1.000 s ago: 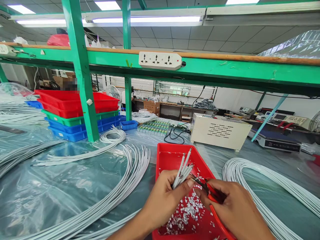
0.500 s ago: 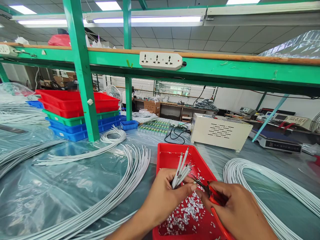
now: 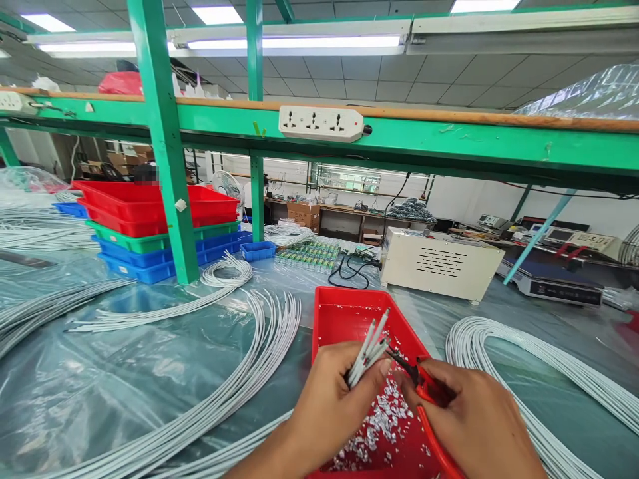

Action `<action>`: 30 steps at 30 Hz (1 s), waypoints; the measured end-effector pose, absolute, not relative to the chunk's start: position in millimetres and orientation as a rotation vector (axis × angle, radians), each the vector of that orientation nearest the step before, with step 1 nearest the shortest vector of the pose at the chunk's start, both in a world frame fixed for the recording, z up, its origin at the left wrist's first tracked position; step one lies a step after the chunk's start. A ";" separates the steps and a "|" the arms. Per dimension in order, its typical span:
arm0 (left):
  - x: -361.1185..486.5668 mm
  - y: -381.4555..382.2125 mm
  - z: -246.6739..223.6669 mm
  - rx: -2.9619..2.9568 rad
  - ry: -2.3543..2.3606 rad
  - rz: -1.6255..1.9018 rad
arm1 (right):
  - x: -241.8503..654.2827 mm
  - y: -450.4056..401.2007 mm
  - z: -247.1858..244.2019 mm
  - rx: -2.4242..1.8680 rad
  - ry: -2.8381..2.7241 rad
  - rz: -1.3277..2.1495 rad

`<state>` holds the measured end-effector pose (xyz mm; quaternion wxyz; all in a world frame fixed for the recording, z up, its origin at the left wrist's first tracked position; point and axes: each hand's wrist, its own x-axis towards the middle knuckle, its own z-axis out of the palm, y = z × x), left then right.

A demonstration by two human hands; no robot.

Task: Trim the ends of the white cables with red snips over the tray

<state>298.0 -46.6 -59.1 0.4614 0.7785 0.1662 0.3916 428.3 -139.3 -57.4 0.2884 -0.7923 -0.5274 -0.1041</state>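
Observation:
My left hand (image 3: pixel 337 392) is closed around a bundle of white cables (image 3: pixel 368 349), their cut ends pointing up and fanned slightly apart. In my right hand (image 3: pixel 469 412) I grip red-handled cutting pliers (image 3: pixel 424 389), whose dark jaws reach to the cable ends beside my left thumb. Whether the jaws touch a cable is hard to make out. Both hands are over a red plastic tray (image 3: pixel 337 319). Silvery foil scraps (image 3: pixel 382 422) are scattered across its bottom.
Long white cable coils lie left (image 3: pixel 239 392) and right (image 3: pixel 474 332) of the tray. Behind it stands a beige metal box (image 3: pixel 442 266) with a black cord. Stacked trays (image 3: pixel 134 249) stand by a green post (image 3: pixel 164 146). Overhead runs a shelf beam with a power strip (image 3: pixel 322 123).
My left hand has turned a little, tilting the cable bundle to the right and slightly lower. The pliers stay close to the cable ends with only a small shift.

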 end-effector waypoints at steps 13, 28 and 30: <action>300.8 -41.6 -53.9 1.561 0.448 0.822 | 427.4 -139.2 -57.1 -2.166 -1.484 -0.239; 302.9 -45.7 -54.3 1.549 0.531 0.957 | 423.0 -129.5 -59.6 -1.548 -1.021 0.627; 303.2 -46.8 -55.1 1.568 0.523 0.965 | 420.8 -126.8 -61.7 -1.334 -0.818 0.796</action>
